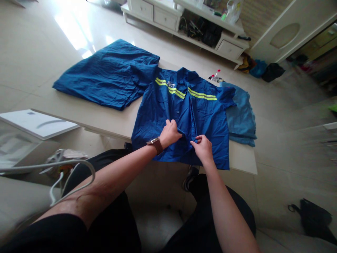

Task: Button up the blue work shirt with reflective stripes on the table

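Observation:
A dark blue work shirt [213,123] with yellow-and-grey reflective stripes lies front side up, its collar pointing away from me. Its lower edge hangs over the near side of the low table. My left hand [170,134], with a watch on the wrist, is closed on the front of the shirt, left of the button opening. At the opening's other edge, my right hand [203,147] pinches the cloth between thumb and fingers. Between the two hands the fabric is slightly raised.
Folded dark blue clothing [105,75] covers the table's left part, and a lighter blue garment [240,116] its right end. The cream table [110,121] shows between them. A white box [37,123] stands left; a pale cable [89,165] arcs near my left arm. Bottles [218,73] stand behind.

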A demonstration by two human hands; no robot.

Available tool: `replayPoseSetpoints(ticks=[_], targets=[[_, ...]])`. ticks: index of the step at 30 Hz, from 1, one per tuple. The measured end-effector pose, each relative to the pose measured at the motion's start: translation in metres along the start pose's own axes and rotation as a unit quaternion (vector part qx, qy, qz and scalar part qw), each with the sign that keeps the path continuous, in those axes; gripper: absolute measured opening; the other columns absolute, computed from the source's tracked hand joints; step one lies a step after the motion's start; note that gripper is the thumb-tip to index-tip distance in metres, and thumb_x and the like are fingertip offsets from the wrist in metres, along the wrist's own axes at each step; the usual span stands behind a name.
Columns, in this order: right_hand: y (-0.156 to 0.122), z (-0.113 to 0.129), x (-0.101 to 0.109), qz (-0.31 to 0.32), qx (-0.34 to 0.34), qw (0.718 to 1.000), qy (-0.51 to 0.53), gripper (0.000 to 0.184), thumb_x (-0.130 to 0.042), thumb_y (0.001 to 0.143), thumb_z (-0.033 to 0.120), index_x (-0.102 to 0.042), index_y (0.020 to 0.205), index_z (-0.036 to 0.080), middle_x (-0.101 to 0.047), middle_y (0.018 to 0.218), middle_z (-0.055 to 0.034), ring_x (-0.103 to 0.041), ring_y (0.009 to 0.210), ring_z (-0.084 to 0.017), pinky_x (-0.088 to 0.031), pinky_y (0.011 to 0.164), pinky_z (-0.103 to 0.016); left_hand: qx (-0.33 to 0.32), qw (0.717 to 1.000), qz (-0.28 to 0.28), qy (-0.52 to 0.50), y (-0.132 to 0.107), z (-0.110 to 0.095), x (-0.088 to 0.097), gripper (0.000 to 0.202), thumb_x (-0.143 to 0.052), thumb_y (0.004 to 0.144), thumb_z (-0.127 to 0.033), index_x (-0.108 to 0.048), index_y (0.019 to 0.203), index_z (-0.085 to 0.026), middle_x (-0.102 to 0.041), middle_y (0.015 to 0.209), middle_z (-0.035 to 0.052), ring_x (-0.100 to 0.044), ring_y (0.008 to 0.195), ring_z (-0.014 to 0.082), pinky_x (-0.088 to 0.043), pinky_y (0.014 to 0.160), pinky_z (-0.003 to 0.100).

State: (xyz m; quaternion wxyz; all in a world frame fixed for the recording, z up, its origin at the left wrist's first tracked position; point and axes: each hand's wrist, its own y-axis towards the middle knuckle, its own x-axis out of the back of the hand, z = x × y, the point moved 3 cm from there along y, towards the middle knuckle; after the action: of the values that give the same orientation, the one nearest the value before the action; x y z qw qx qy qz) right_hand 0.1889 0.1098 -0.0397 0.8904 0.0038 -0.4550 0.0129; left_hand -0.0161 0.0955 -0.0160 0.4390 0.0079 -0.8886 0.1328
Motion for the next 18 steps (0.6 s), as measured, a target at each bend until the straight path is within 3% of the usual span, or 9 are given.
replayPoseSetpoints(ticks=[3,7,13,18], targets=[[0.001,0.001,0.002,0.013,-0.005,1.000,-0.017,0.023,-0.082,0.072,0.033,-0.066,0.085,0.022,-0.068,0.074,-0.0019,-0.066,0.075,-0.022,-0.048,0.075,-0.034,0.010,1.000,0.019,-0.003,0.000,0.002,0.001,0.025,-0.071,0.084,-0.028,-0.068,0.106,-0.015,-0.071,0.110,0.0156,-0.072,0.100,0.0294,-0.056,0.084,0.035],[0.001,0.003,0.003,0.020,0.001,0.999,-0.031,0.019,-0.082,0.073,0.031,-0.068,0.082,0.021,-0.069,0.073,-0.0021,-0.066,0.074,-0.022,-0.048,0.075,-0.034,0.005,0.997,0.076,-0.023,-0.001,0.003,-0.015,0.018,-0.074,0.084,-0.036,-0.074,0.086,-0.018,-0.077,0.091,0.0119,-0.074,0.091,0.0285,-0.056,0.081,0.034],[-0.001,0.002,0.002,0.022,0.017,0.999,-0.031,0.016,-0.080,0.074,0.032,-0.073,0.083,0.021,-0.069,0.072,-0.0019,-0.066,0.073,-0.022,-0.048,0.074,-0.034,0.048,0.988,0.066,-0.133,0.009,0.005,-0.041,0.029,-0.075,0.087,-0.047,-0.077,0.086,-0.019,-0.077,0.082,0.0097,-0.074,0.082,0.0222,-0.053,0.071,0.028],[-0.001,-0.002,0.002,0.034,0.012,0.999,-0.037,0.014,-0.079,0.074,0.032,-0.074,0.082,0.021,-0.069,0.071,-0.0021,-0.066,0.071,-0.021,-0.048,0.072,-0.033,0.068,0.984,0.049,-0.158,0.015,0.004,-0.053,0.028,-0.075,0.087,-0.047,-0.078,0.093,-0.020,-0.077,0.079,0.0085,-0.074,0.081,0.0214,-0.052,0.071,0.028]])
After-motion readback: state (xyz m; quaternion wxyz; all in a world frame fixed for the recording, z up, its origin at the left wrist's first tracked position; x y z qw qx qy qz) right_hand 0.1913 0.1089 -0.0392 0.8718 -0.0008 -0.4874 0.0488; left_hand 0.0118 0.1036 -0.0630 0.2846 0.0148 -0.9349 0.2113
